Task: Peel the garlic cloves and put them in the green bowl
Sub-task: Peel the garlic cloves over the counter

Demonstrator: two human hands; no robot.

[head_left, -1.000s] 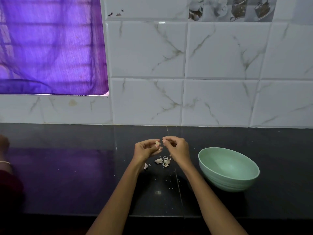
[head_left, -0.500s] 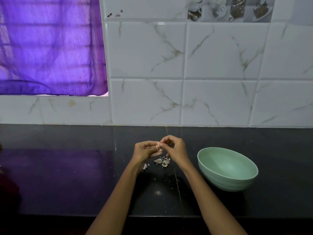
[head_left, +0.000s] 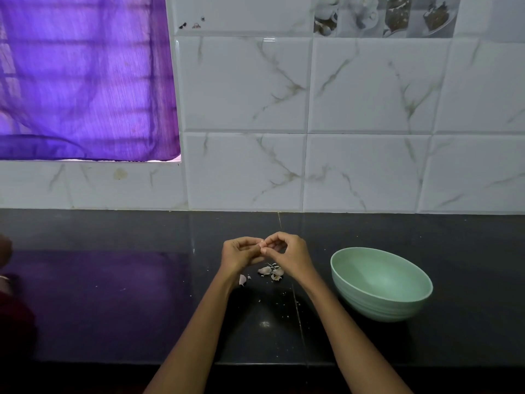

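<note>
— Garlic clove [head_left: 262, 245]: how many do you count?
— One in the hands, a small pale bit pinched between the fingertips of the left hand [head_left: 238, 253] and the right hand [head_left: 289, 255], held above the counter. Both hands have their fingers curled in round it, tips touching. Below them lie roughly four pieces of garlic skin [head_left: 270, 271]; whether any is a whole clove I cannot tell.
— And bowls?
— One green bowl [head_left: 382, 300], to the right of the hands, near but apart. Nothing visible inside it.
— The surface?
— A glossy black countertop [head_left: 113, 294], speckled with crumbs, against a white marbled tile wall [head_left: 369, 172]. One purple curtain [head_left: 82, 78] hangs at upper left, its colour reflected in the counter.
— Any change from a second ago?
— The hands were slightly apart then; now the fingertips have closed together on the clove. The bowl has not moved.
</note>
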